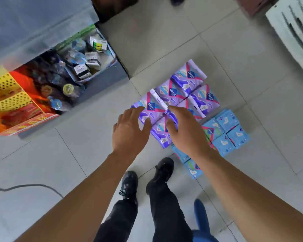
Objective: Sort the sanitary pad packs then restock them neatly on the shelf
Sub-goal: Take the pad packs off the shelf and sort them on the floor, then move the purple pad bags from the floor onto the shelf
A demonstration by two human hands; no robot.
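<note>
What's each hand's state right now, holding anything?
Left hand: open, fingers spread over the purple pad packs, gripping nothing.
Right hand: open, fingers reaching onto the same packs, no visible grasp.

The right hand [185, 130] covers parts of the near purple packs [162, 135] and blue packs [232, 135], whose small print is unreadable, while the blurred far-left shelf [33, 32] runs off the picture's edge.
</note>
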